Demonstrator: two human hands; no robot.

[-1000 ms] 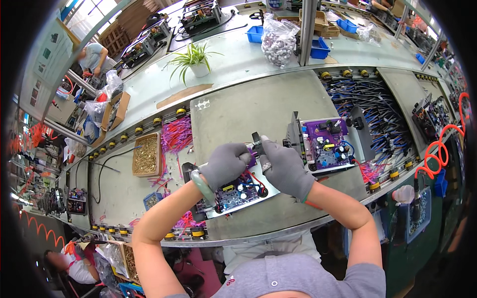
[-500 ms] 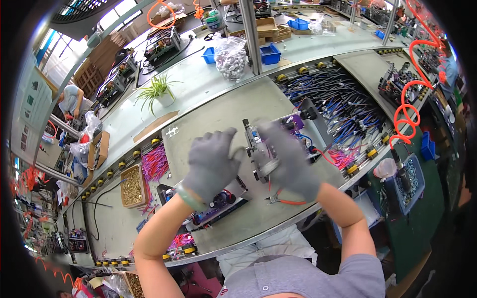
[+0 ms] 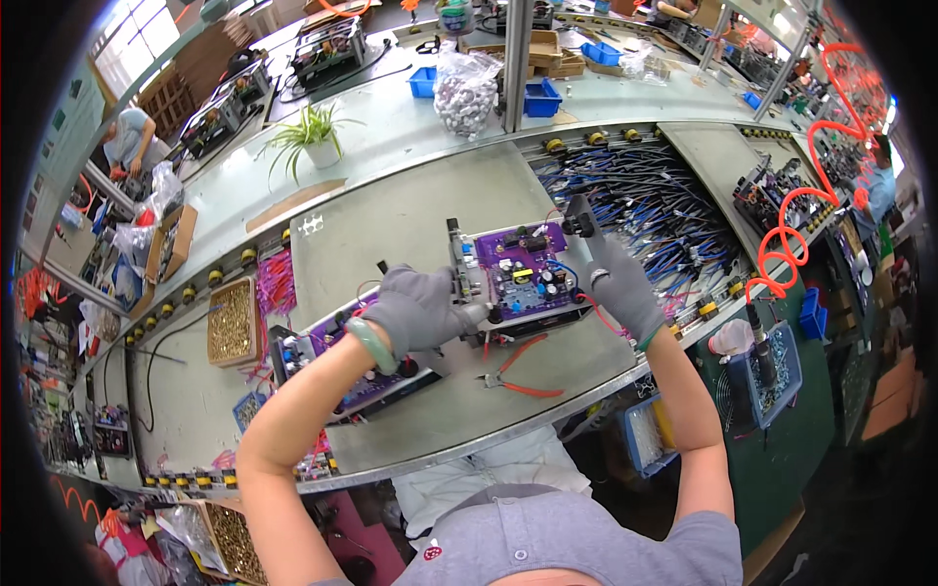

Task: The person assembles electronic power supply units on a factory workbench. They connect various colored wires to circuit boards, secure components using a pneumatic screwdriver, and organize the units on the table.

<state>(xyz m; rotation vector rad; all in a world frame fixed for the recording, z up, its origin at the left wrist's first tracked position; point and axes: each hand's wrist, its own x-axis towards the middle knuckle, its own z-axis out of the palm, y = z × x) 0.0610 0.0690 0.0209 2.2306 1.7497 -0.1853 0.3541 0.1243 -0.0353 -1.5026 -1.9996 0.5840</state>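
1. Holding a purple circuit board point(image 3: 523, 273) in a metal frame between both gloved hands, just above the grey tabletop point(image 3: 391, 225), near its front-right part.
2. Left hand point(image 3: 415, 311): grip wrapped around the board's left edge, by an upright metal bar; a green bangle sits on the wrist.
3. Right hand point(image 3: 618, 283): fingers closed along the board's right edge, index finger raised toward a small black part at the top right corner. Whether it pinches that part, I cannot tell.
4. Red-handled pliers point(image 3: 518, 376) lie on the tabletop just below the board, apart from both hands.
5. Second purple board point(image 3: 332, 366) lies to the left, partly hidden under the left forearm.
6. Tray of brass-coloured small parts point(image 3: 233, 320) sits further left, with pink wires point(image 3: 277, 283) beside it.
7. Bundle of blue and black cables point(image 3: 645, 195) lies right of the board, behind the right hand.
8. Potted plant point(image 3: 311, 137) and bag of small silver parts point(image 3: 465, 90) stand on the far shelf.
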